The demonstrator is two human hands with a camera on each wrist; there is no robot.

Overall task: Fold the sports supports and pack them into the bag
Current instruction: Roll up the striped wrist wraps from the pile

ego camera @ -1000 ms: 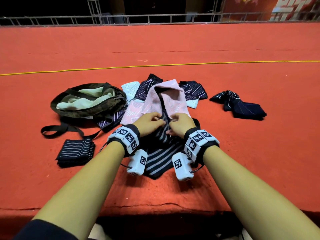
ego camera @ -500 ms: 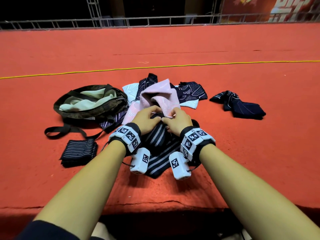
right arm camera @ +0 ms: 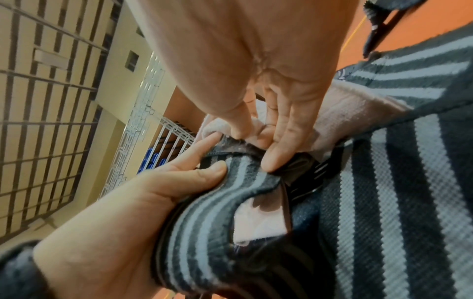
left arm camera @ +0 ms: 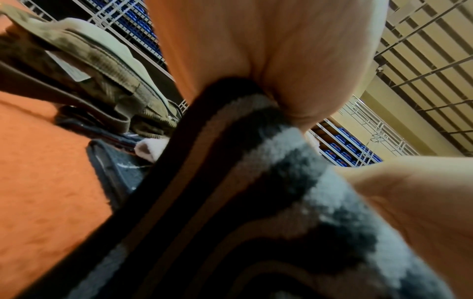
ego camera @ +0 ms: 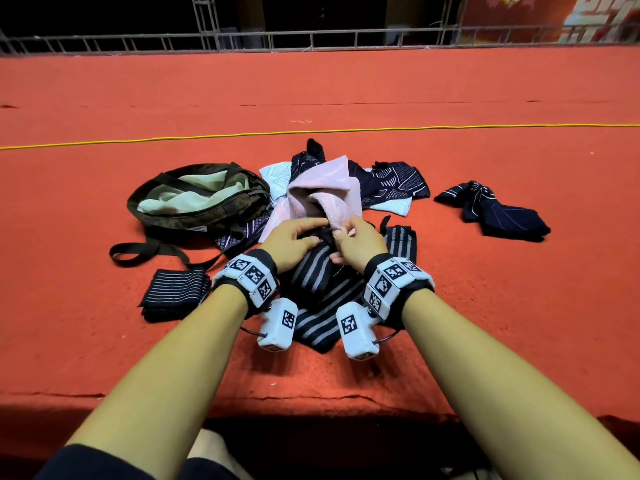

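Striped support (ego camera: 313, 271) pinched at its far edge by both hands (ego camera: 290, 244) (ego camera: 353, 243), red carpet (ego camera: 485, 306) around.

Two hands are busy here, the left hand (ego camera: 291, 244) and the right hand (ego camera: 355, 245), and each wrist carries one white marker-printed tracker band (ego camera: 250, 276).

- One olive-green fabric bag (ego camera: 194, 216) lies out to the left of the left hand.
- One black elastic wrap with grey stripes (ego camera: 311, 271) sits under both hands.
- One pink terry support (ego camera: 325, 188) is just beyond the fingertips.
- One folded dark pinstriped band (ego camera: 175, 294) rests beside the left wrist.
- At least two navy patterned sleeves (ego camera: 391, 181) and two pale white pieces (ego camera: 275, 174) show past the pink one.
- One dark navy heap (ego camera: 498, 213) lies right of the right hand, its pieces uncountable.
- One thin yellow cord (ego camera: 415, 128) runs far beyond.
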